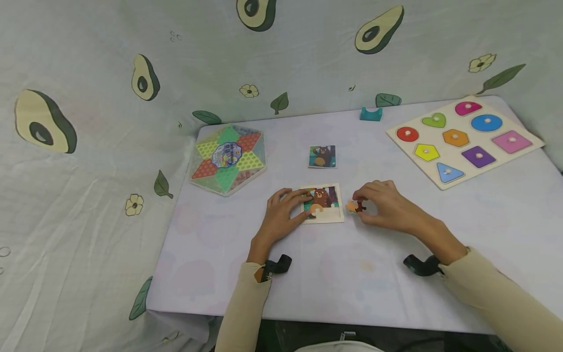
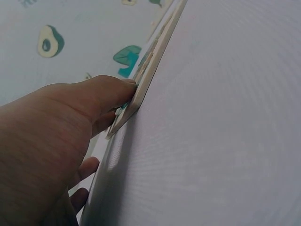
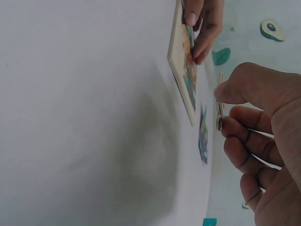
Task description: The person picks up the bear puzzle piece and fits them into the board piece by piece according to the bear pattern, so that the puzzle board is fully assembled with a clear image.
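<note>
A small wooden jigsaw board [image 1: 334,216] with a bear picture lies at the middle of the table, its lower right part bare pale wood. Across its left side rests my left hand [image 1: 281,215], thumb and fingertips touching the top; the left wrist view shows the thumb over the board's edge [image 2: 149,75]. Just right of the board, my right hand [image 1: 389,205] pinches a jigsaw piece [image 1: 359,206], brown and orange, between thumb and fingers. In the right wrist view this piece [image 3: 219,117] is seen nearly edge-on, held above the table.
Behind the board lies a small square bear picture [image 1: 322,157]. A hexagonal star game board [image 1: 228,160] is at the left. On the right lies a wooden shape puzzle [image 1: 444,159] with knobbed pieces. A teal block [image 1: 371,115] stands by the back edge, near the avocado-print cloth [image 1: 308,58].
</note>
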Demonstrator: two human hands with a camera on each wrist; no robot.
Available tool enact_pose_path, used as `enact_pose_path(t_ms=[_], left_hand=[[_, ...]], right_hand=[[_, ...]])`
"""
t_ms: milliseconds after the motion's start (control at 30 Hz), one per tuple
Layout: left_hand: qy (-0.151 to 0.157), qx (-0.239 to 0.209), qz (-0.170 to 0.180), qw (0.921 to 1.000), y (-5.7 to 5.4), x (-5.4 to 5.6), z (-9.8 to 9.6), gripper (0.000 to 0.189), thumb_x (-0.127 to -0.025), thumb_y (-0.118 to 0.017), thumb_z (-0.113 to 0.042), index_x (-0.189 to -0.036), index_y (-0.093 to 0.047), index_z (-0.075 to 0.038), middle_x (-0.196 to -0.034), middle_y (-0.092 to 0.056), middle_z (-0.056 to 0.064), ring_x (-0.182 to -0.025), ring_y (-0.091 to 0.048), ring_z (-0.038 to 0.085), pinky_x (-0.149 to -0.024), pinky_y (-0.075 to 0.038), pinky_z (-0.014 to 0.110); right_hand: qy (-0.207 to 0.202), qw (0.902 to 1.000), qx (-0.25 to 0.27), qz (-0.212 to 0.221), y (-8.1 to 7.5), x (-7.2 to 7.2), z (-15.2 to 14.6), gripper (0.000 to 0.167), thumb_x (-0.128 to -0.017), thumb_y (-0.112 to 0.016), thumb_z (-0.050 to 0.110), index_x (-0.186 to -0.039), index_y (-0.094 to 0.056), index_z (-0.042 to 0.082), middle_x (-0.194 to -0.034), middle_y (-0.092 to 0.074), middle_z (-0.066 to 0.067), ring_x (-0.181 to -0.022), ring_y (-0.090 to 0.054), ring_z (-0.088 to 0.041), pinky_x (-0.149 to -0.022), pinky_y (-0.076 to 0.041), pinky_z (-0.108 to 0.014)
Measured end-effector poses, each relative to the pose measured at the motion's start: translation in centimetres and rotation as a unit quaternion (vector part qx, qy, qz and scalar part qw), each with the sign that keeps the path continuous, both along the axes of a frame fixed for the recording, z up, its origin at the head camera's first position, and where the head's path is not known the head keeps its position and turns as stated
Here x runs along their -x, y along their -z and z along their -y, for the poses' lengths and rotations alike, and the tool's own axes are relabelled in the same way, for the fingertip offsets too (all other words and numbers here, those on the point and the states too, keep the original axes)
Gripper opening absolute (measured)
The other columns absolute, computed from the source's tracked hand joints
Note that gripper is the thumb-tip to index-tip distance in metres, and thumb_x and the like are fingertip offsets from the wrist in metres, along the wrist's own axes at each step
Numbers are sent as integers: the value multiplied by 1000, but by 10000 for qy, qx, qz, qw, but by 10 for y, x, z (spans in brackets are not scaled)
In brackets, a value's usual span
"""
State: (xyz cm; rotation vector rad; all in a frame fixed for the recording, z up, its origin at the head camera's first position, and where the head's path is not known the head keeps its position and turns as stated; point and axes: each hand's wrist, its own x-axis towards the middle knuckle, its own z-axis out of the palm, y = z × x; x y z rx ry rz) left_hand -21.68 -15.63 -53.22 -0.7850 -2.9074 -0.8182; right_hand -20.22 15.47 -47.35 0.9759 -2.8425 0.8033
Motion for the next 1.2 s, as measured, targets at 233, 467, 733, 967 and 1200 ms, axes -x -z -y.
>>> enact_pose_path(t_ms=[233, 467, 733, 967, 1200], left_hand=[[29, -17, 15, 10000, -2, -1, 0, 43, -98, -63, -41, -138, -61, -27, -152, -46, -6, -142, -31, 26, -114, -19, 55], [47, -68, 22, 10000, -2, -2, -1, 43, -99, -63, -41, -139, -61, -27, -152, -46, -6, -142, -30, 27, -114, -17, 54], [55, 10, -55, 10000, 1, 1, -1, 43, -99, -62, -43, -139, -60, -30, -152, -46, -9, -143, -30, 25, -114, -18, 53], [4, 74, -103, 9999, 2, 4, 0, 43, -98, -62, -43, -139, -60, -30, -152, -45, -10, -143, -29, 24, -114, -17, 52], [19, 83, -43, 10000, 2, 3, 1, 44, -98, -62, -43, -140, -59, -30, -152, -45, -11, -143, -29, 24, -114, -17, 52]], right_hand=[[-135, 9999, 15, -34, 1, 3, 10, 30, -78, -80, 10, -107, -71, 7, -96, -66, 1, -92, -56, -20, -85, -34, -44], [-233, 9997, 15, -51, 2, 6, 19, 32, -77, -80, 13, -107, -71, 6, -93, -64, 1, -90, -56, -22, -86, -34, -45], [-388, 9990, 70, -208, 7, 10, 28, 31, -79, -79, 14, -107, -71, 5, -97, -65, -1, -90, -56, -18, -82, -36, -43], [-476, 9988, 13, -144, 9, 13, 38, 30, -80, -79, 14, -109, -71, 7, -99, -65, 0, -91, -54, -18, -83, -36, -44], [-571, 9983, 10, -71, 12, 15, 47, 33, -80, -80, 17, -110, -70, 7, -99, -66, 0, -93, -56, -19, -82, -36, -43]])
